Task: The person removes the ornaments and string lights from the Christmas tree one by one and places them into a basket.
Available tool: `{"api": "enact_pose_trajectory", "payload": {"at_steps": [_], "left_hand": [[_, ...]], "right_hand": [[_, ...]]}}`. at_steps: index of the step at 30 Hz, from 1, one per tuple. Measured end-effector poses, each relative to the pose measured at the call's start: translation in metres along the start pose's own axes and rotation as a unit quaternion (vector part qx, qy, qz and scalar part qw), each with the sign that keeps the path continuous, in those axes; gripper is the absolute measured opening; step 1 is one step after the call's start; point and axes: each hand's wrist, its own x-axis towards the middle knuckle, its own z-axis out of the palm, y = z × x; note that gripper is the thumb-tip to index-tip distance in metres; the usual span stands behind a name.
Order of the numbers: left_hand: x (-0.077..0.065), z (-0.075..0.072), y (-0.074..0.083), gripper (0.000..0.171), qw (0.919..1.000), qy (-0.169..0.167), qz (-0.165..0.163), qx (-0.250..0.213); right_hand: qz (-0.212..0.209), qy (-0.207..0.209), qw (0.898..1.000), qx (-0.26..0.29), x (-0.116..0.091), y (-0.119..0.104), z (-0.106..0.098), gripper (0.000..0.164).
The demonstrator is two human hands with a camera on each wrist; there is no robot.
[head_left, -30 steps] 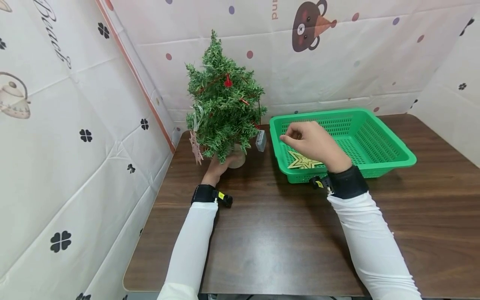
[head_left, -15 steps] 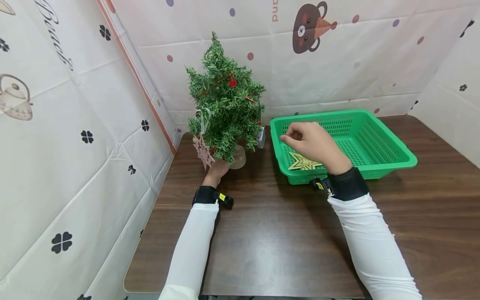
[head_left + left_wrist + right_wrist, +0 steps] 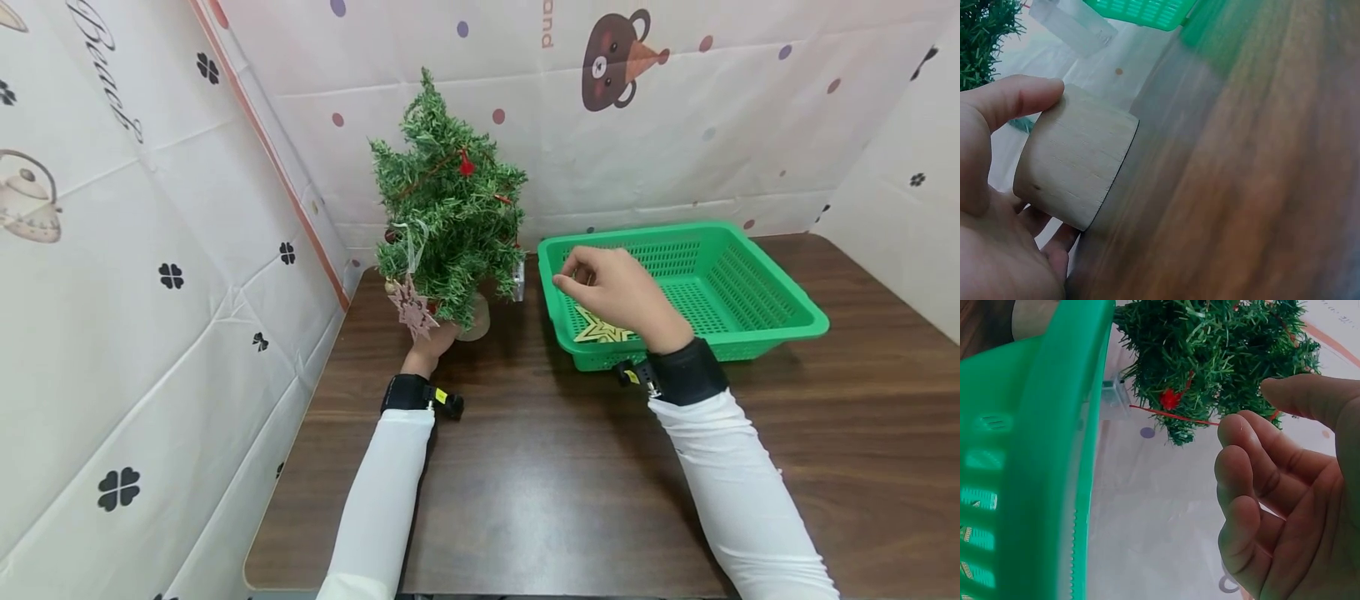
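Note:
A small artificial Christmas tree (image 3: 453, 208) stands on the table, and my left hand (image 3: 433, 342) grips its round wooden base (image 3: 1079, 162). In the left wrist view the thumb lies on the top edge of the base, with fingers curled behind it. A pinkish snowflake ornament (image 3: 412, 308) hangs low at the tree's front left, partly over the left hand. Red trim (image 3: 467, 164) shows higher up, and a clear box ornament (image 3: 519, 281) hangs at the right. Over the basket's left side hovers my right hand (image 3: 622, 287), fingers loosely bent, holding nothing.
A green plastic basket (image 3: 787, 335) sits to the right of the tree. Inside it, below the right hand, lies a yellow star ornament (image 3: 596, 327). Patterned cloth (image 3: 697, 150) lines the back and sides of the brown wooden table (image 3: 525, 467).
The tree has turned on its base in my left hand: the snowflake and the red trim have swung rightward across the front. My right hand has stayed nearly still.

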Motion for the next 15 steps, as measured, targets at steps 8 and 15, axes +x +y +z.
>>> {"api": "enact_pose_trajectory", "payload": {"at_steps": [8,15], "left_hand": [[0.006,0.002,0.001,0.073,0.9875,-0.009,0.153,-0.035],[0.0,0.001,0.009,0.099,0.9897,0.031,0.139,0.017]], "right_hand": [[-0.004,0.007,1.0,-0.001,-0.001,0.0,0.001,0.015],[-0.003,0.006,1.0,0.003,0.001,-0.002,0.001,0.014]]}}
